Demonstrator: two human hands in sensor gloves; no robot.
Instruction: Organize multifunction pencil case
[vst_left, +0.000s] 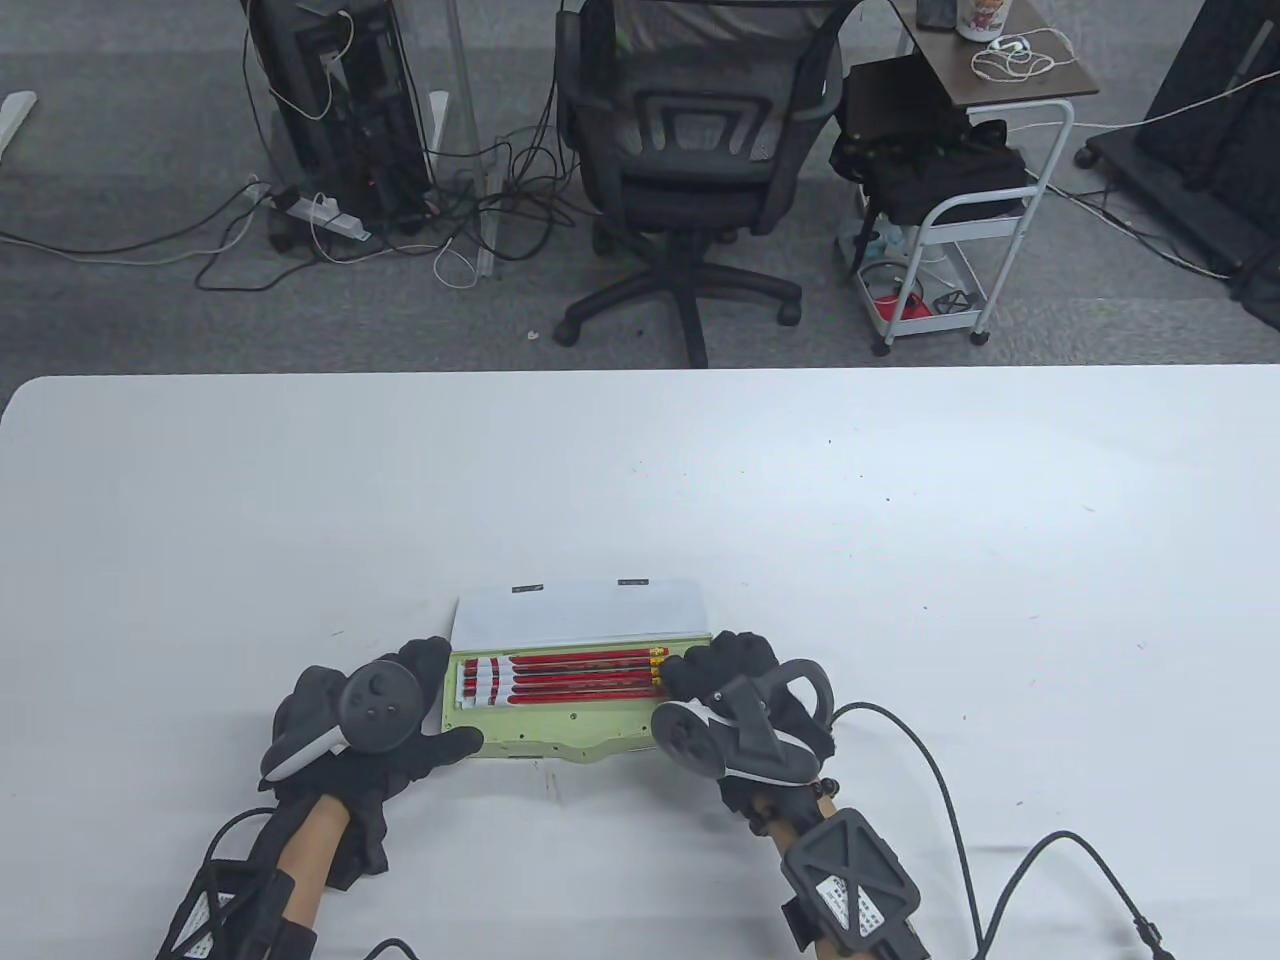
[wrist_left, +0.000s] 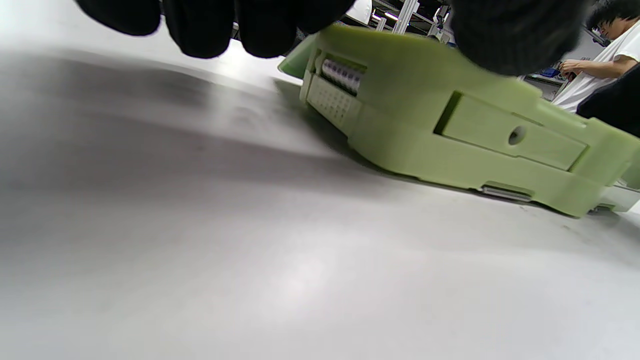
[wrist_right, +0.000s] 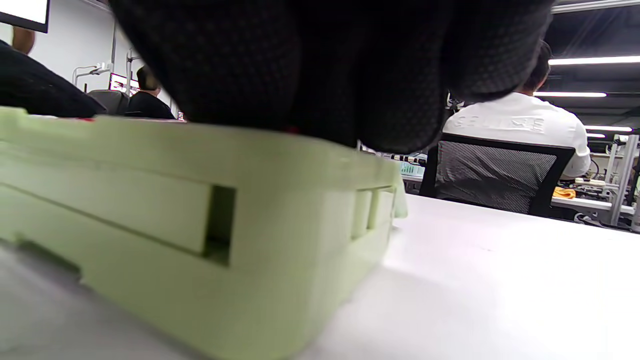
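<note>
1. Near the table's front edge, a pale green plastic pencil case (vst_left: 545, 722) is lying open, its white lid (vst_left: 580, 612) folded away from the person and its long axis running left to right between the hands.
2. Several red pencils (vst_left: 575, 673) are lying side by side in its tray, parallel to that axis.
3. The left hand (vst_left: 375, 722) is clasping the case's left end, thumb curled along the near edge.
4. The right hand (vst_left: 735, 690) is resting curled fingers on the right end by the pencil tips; whether it is pinching anything cannot be told.
</note>
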